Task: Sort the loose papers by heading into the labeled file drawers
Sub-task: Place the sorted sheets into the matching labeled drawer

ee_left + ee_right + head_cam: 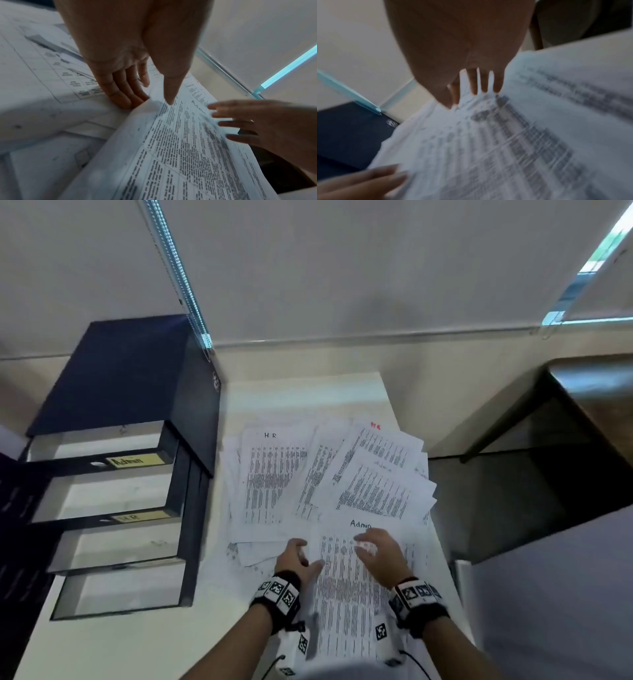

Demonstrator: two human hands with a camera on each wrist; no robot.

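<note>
Loose printed papers lie fanned over the white table. Nearest me is a sheet headed "Admin". My left hand pinches that sheet's raised left edge, thumb on top and fingers slipped beneath. My right hand is spread flat with straight fingers over the sheet's upper part. The dark file cabinet stands to the left with several drawers pulled out in steps; their fronts carry the labels "Admin" and "HR".
A sheet headed "HR" lies at the pile's left, and one with a red heading at the far right. A dark desk stands to the right across a floor gap. A wall rises behind the table.
</note>
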